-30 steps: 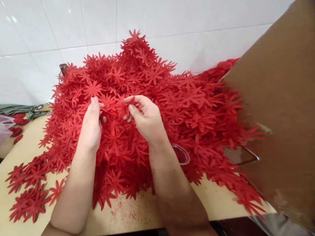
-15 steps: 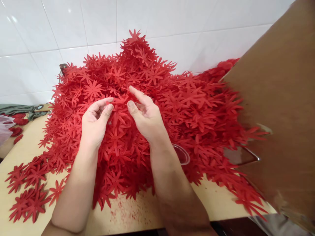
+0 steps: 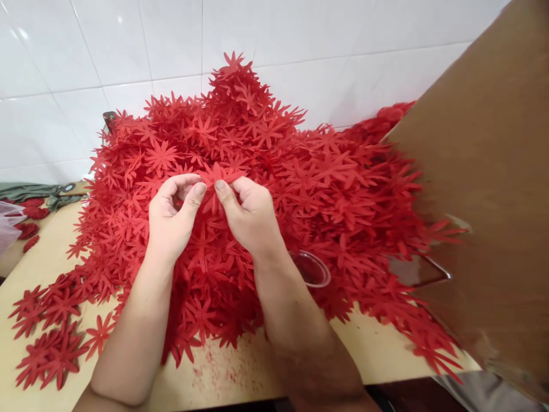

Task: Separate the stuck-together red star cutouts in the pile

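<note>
Between my two hands is a red flower-shaped cutout with narrow petals, held up in front of a big heap of the same kind. My left hand pinches its left side between thumb and fingers. From the right, my right hand grips it with the thumb on the near face and the fingers curled behind. Both thumbs come close together at the cutout's middle. The heap of red flower cutouts spreads behind and below both hands.
A cardboard box stands at the right. A clear round container lies partly buried beside my right forearm. Loose cutouts lie on the wooden table at front left. White wall tiles rise behind.
My right hand has moved left and its fingers have closed on the cutout. My left hand has shifted slightly right, still pinching.
</note>
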Demonstrator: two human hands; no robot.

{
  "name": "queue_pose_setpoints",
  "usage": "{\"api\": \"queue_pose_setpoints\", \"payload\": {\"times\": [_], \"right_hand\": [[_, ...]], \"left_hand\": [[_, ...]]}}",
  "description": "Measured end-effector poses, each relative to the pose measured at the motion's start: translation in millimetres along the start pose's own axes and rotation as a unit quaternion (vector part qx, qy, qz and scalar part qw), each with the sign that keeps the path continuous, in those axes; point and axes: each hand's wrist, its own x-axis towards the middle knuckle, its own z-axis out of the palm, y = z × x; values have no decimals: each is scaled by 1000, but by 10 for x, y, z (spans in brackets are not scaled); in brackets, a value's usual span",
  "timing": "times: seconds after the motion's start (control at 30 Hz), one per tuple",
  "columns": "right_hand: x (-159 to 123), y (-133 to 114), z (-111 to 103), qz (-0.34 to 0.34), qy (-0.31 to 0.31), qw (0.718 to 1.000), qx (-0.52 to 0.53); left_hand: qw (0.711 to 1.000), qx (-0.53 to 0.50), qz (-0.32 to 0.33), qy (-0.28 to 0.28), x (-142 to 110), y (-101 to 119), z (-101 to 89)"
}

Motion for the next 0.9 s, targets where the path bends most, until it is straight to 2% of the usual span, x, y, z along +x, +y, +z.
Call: {"api": "queue_pose_setpoints", "payload": {"times": [0.1, 0.27, 0.37, 0.5, 0.77, 0.9], "right_hand": [[-6, 1, 11, 1, 18, 1000, -12], [-6, 17, 42, 3, -37, 998, 51], [1, 28, 50, 7, -70, 993, 95], [16, 35, 25, -33, -124, 982, 136], [26, 56, -44, -41, -146, 985, 83], [33, 42, -84, -31, -165, 980, 110]], "left_hand": [[1000, 11, -5, -28, -12, -27, 5], [1000, 14, -12, -25, -8, -67, 6], [1000, -10, 0, -4, 9, -57, -5], [996, -81, -10, 35, 20, -38, 11], [982, -166, -1, 90, -32, -56, 141], [980, -167, 6, 110, -35, -76, 156]]}}
